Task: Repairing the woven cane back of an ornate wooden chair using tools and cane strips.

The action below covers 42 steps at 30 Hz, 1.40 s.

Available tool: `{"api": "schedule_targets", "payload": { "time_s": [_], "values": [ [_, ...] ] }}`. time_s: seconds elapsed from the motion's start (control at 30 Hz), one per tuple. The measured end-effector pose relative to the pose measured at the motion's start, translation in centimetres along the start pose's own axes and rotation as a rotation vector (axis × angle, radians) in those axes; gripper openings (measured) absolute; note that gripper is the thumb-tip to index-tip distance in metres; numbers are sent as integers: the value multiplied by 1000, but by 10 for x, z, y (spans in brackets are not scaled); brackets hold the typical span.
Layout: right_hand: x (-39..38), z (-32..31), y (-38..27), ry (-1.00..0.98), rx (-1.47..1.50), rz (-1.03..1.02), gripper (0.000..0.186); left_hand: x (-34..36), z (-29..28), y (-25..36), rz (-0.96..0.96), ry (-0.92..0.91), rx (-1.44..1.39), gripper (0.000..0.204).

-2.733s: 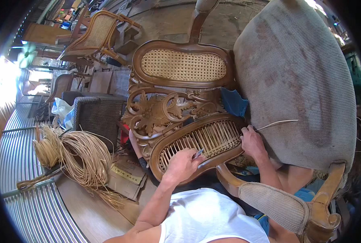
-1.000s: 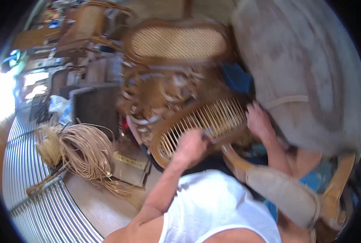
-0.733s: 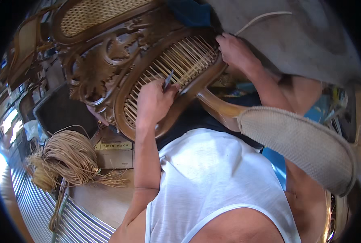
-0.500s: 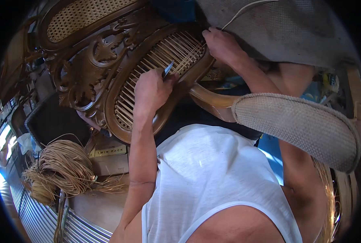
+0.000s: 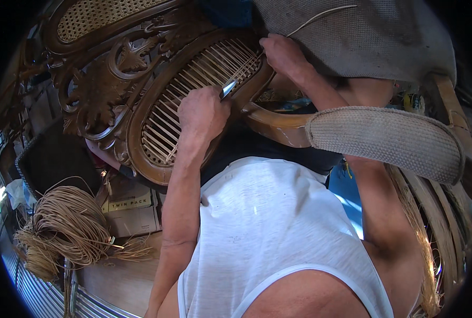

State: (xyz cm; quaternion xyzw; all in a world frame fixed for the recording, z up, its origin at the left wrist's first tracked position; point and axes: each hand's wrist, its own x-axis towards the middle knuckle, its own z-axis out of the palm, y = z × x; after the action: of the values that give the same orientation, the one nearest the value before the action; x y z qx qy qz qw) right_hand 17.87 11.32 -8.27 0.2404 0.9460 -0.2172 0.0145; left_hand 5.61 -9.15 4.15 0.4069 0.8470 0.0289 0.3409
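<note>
An oval wooden chair-back panel point(image 5: 132, 132) lies across my lap, strung with several parallel cane strands point(image 5: 193, 74) and some crossing ones along its near right side. My left hand point(image 5: 201, 114) is closed over the panel around a knife point(image 5: 228, 87). Only its short, shiny pointed blade shows, aimed up and right close to the crossing strands; the handle is hidden in the fist. At the panel's upper right rim, my right hand point(image 5: 283, 54) pinches a loose cane strand point(image 5: 318, 19), whose free end curves away to the upper right.
Carved openwork point(image 5: 95, 95) joins the panel to another frame with finished cane mesh point(image 5: 95, 18). A woven-covered armrest point(image 5: 384, 138) crosses my right forearm. At left are a coil of cane point(image 5: 69, 222) and a cardboard box point(image 5: 132, 209). Coarse grey fabric point(image 5: 352, 45) lies at upper right.
The view has shifted slightly. My left hand has turned a little, and the blade now tilts more to the right. My right hand keeps its pinch on the strand at the rim.
</note>
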Motion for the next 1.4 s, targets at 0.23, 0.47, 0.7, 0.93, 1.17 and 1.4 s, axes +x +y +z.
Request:
{"api": "schedule_targets", "payload": {
  "time_s": [0.23, 0.47, 0.7, 0.93, 1.17, 1.4],
  "values": [
    [4, 5, 9, 13, 78, -52, 2, -21, -21, -9, -99, -63, 5, 24],
    [4, 5, 10, -57, 50, -63, 6, -58, -32, -21, -133, 12, -67, 26],
    [0, 0, 11, -9, 78, -63, 7, -65, -26, -31, -221, 25, -59, 35],
    [-14, -14, 3, 44, 213, -59, 20, -84, -28, -42, -269, 77, -115, 44],
    [-33, -52, 14, 77, 382, 4, 29, -98, -33, -26, -231, 243, -338, 39],
    [-21, -28, 14, 29, 392, -52, 26, -117, -44, -34, -302, 261, -379, 38]
  ]
}}
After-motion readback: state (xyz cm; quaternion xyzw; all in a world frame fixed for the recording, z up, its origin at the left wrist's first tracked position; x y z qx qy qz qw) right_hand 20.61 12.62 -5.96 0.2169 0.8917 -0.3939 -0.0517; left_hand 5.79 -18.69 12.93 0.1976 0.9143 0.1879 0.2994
